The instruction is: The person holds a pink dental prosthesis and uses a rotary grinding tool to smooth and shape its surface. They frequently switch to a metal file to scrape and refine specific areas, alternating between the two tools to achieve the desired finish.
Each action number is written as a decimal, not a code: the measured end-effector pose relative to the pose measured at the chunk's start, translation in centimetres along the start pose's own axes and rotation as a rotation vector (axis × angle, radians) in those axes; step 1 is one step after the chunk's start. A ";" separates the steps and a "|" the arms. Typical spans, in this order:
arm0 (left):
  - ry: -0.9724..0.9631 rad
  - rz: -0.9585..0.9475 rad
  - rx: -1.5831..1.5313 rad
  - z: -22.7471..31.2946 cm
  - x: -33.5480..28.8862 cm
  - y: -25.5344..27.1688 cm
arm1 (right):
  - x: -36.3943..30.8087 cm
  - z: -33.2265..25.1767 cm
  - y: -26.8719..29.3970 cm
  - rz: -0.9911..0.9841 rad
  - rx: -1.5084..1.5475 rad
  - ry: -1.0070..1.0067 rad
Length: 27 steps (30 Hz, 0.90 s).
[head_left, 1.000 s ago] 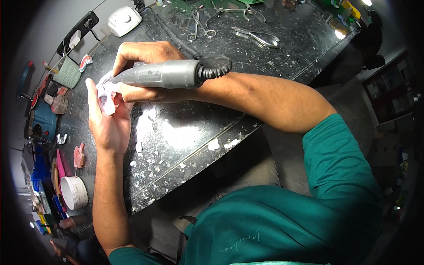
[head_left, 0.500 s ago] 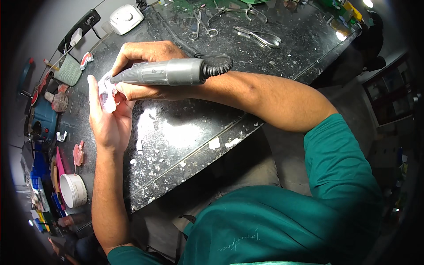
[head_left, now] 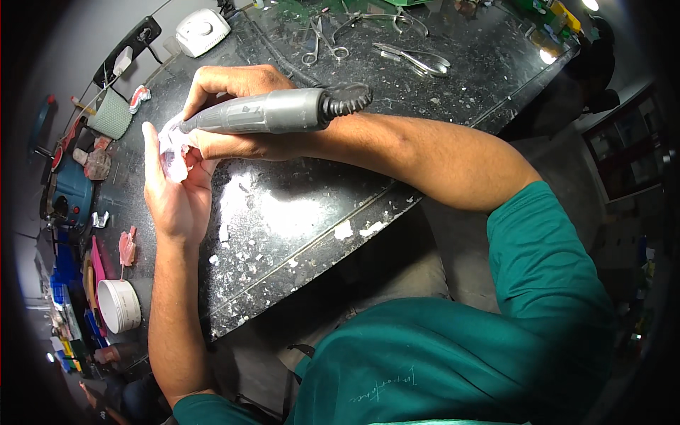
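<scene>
My right hand is closed round a grey rotary handpiece, its coiled cord trailing from the back end. The tool's front end points left at a small glossy piece, clear to pinkish-white, that looks like a denture plate. My left hand holds this piece between thumb and fingers, several of them hidden behind it and my right hand. The handpiece's tip meets the upper part of the piece; glare hides the exact contact.
Scissors and pliers lie on the black, debris-specked table. A white control box stands at the back left. Along the left side are a mesh cup, a toothed dental model, a pink piece and a white tub.
The handpiece has tilted slightly, its rear end rising a little in the picture. My left hand and the piece have shifted very slightly; both grips stay the same.
</scene>
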<state>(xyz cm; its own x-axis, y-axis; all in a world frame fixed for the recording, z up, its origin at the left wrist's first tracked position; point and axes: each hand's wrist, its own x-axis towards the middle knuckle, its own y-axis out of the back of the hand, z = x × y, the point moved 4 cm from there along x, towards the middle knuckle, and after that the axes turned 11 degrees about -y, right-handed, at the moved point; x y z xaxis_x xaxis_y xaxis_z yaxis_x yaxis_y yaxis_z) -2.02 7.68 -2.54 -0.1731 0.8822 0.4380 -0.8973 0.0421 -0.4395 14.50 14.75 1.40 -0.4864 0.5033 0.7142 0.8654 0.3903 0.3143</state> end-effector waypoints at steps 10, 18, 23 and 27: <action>-0.045 -0.009 0.087 -0.3 -0.2 1.9 | 0.0 -0.1 0.1 -0.009 0.038 -0.030; -0.044 0.049 0.035 -0.1 0.0 0.0 | 0.2 0.6 0.2 -0.082 0.210 -0.035; 0.143 -0.037 -0.188 0.1 1.0 0.2 | 2.6 2.5 4.1 0.208 0.175 -0.119; 0.094 -0.047 0.244 1.0 1.2 0.0 | 3.6 8.2 8.5 0.028 -0.050 -0.919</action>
<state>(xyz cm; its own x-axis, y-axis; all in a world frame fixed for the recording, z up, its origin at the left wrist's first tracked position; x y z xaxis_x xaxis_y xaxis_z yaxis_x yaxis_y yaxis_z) -2.68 8.27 -1.20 -0.1009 0.9220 0.3738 -0.9768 -0.0205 -0.2130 19.16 26.19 1.53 -0.3514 0.9349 -0.0490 0.8719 0.3459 0.3466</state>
